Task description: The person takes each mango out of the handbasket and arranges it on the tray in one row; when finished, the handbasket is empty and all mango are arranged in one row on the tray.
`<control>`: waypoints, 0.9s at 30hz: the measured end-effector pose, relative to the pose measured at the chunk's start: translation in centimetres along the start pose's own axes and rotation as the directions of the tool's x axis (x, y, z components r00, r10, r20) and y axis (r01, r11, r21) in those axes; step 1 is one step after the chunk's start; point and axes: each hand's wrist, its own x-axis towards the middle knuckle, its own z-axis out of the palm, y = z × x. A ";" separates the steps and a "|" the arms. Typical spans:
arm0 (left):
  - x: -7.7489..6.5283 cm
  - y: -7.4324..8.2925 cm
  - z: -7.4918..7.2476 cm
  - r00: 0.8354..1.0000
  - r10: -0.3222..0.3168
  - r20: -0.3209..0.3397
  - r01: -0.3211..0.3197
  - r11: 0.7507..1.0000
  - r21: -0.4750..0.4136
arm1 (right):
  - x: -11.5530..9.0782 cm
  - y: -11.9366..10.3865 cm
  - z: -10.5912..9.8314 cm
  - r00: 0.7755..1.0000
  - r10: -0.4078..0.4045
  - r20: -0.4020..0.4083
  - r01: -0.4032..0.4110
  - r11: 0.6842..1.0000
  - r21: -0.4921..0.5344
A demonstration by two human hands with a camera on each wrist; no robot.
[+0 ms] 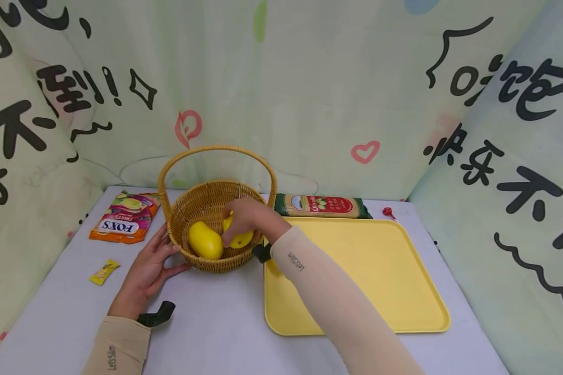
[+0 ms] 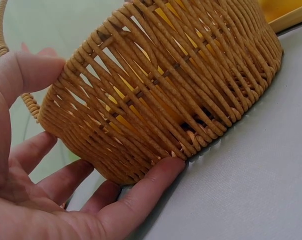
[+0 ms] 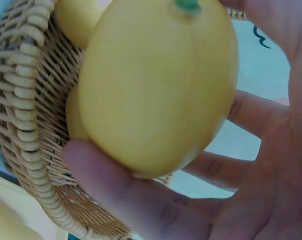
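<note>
- While held at 8 o'clock of its side by the left hand [image 1: 152, 265], fingers spread wide between rim and base, presumably against tipping: wicker basket [image 1: 218, 264], one, handle upright. Clock centred on it, head view.
- Inside basket, toward 3 o'clock: green-stemmed yellow fruit [image 3: 158, 90], one, gripped in curled fingers of the right hand [image 1: 249, 216], likely for security on a smooth, rounded skin.
- Inside, at 7 o'clock: loose yellow fruit [image 1: 205, 240], one. More yellow behind the gripped piece in the right wrist view; at least two fruits in basket, exact total not tellable.
- At 4 o'clock: yellow tray [image 1: 366, 281], one, set close beside basket, perhaps for easy reach; on it, toward its 10 o'clock corner, yellow object [image 2: 285, 10], one, mostly hidden in head view.
- At 9 o'clock: snack bag [image 1: 125, 216], one, lying flat; at 8, small yellow sachet [image 1: 105, 272], one.
- At 3 o'clock: long packet [image 1: 321, 205], one, laid along tray's back edge, probably to save room; farther out, red lollipop [image 1: 387, 212], one.
</note>
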 end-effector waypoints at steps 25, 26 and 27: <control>0.0 0.0 0.2 1.000 -0.011 -0.013 0.011 1.000 0.002 | -1.7 3.9 1.2 0.914 -0.379 -0.144 0.385 0.923 0.015; 0.0 0.0 0.2 1.000 -0.010 -0.013 0.010 1.000 0.003 | -1.9 4.0 1.3 0.912 -0.384 -0.147 0.390 0.920 0.018; 0.0 0.0 0.2 1.000 -0.009 -0.013 0.009 1.000 0.004 | -2.1 4.1 1.4 0.911 -0.384 -0.151 0.392 0.920 0.022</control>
